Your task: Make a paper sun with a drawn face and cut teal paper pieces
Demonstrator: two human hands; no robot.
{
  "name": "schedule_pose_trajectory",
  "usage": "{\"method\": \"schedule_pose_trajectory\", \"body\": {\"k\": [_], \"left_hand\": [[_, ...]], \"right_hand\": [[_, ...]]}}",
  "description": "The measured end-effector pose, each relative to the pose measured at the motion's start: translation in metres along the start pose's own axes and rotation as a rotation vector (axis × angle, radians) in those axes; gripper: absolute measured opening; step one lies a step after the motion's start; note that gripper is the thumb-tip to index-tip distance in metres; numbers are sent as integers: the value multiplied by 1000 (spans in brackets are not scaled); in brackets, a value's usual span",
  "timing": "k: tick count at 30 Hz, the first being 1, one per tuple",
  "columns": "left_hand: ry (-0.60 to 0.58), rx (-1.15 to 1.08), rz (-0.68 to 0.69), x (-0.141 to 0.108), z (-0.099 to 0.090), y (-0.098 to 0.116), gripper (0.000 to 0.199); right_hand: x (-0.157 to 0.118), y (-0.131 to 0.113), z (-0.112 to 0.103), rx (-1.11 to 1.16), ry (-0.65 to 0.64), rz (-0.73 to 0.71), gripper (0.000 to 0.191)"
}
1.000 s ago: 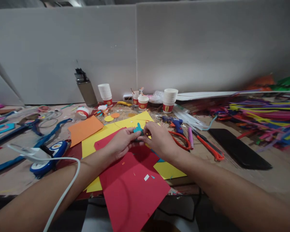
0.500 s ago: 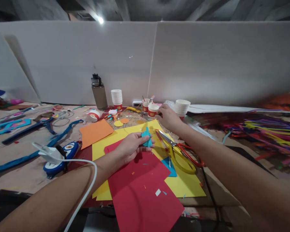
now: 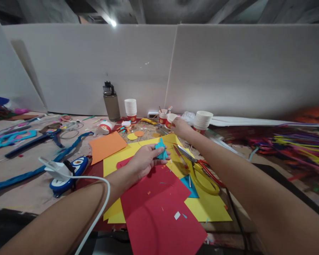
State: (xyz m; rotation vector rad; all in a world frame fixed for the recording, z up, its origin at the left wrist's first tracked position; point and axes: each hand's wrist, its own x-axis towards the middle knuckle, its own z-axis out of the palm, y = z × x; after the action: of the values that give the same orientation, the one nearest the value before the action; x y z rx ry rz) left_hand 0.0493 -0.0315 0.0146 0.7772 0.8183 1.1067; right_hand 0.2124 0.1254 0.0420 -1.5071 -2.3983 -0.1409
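Note:
My left hand [image 3: 146,159] holds small teal paper pieces [image 3: 162,149] between thumb and fingers, above the red paper [image 3: 159,209] and yellow paper [image 3: 210,209]. Farther back, my right hand [image 3: 182,128] has its fingers closed on the right side of a paper cup [image 3: 170,119], which leans a little. Just left of that cup stands another red and white cup [image 3: 163,117] with brushes in it. Scissors with red handles [image 3: 186,153] and scissors with yellow handles [image 3: 211,187] lie on the yellow sheet, below my right forearm.
Two cup stacks [image 3: 130,108] [image 3: 202,122] and a bottle [image 3: 111,106] stand at the back. Orange paper [image 3: 107,146] and a blue power strip [image 3: 81,164] with a white cable lie left. Colourful strips [image 3: 300,148] are piled right. A white board [image 3: 95,67] rises behind.
My right hand has closed on the cup's side, and the cup now tilts. The view has shifted slightly; my left hand still holds the teal pieces.

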Motion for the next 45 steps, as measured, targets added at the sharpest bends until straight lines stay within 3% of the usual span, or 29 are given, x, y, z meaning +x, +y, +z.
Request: {"method": "schedule_pose_trajectory", "body": {"k": [5, 7, 8, 11, 14, 18, 25, 32, 38, 45], "left_hand": [[77, 22, 146, 1, -4, 12, 8], [104, 67, 312, 2, -8, 19, 13], [120, 105, 422, 1, -10, 23, 16], [181, 331, 709, -4, -11, 32, 17], [159, 546, 805, -14, -6, 34, 11], [107, 747, 839, -21, -1, 28, 10], [154, 963, 838, -14, -6, 26, 13], [96, 949, 804, -11, -4, 24, 10], [108, 1070, 750, -8, -8, 21, 11], [89, 1046, 732, -13, -4, 22, 26]], "right_hand": [[-45, -13, -31, -49, 60, -131, 25], [-68, -22, -40, -60, 63, -226, 25], [-79, -27, -43, -81, 73, -343, 27], [-108, -45, -46, -82, 116, -548, 26], [-127, -61, -44, -15, 118, -616, 24], [-137, -72, -40, 89, 161, -642, 21], [-146, -64, -39, 151, 244, -590, 24], [-147, -63, -36, 189, 219, -602, 26], [-147, -60, -33, 171, 206, -577, 26], [-146, -55, -26, 197, 196, -543, 25]]}}
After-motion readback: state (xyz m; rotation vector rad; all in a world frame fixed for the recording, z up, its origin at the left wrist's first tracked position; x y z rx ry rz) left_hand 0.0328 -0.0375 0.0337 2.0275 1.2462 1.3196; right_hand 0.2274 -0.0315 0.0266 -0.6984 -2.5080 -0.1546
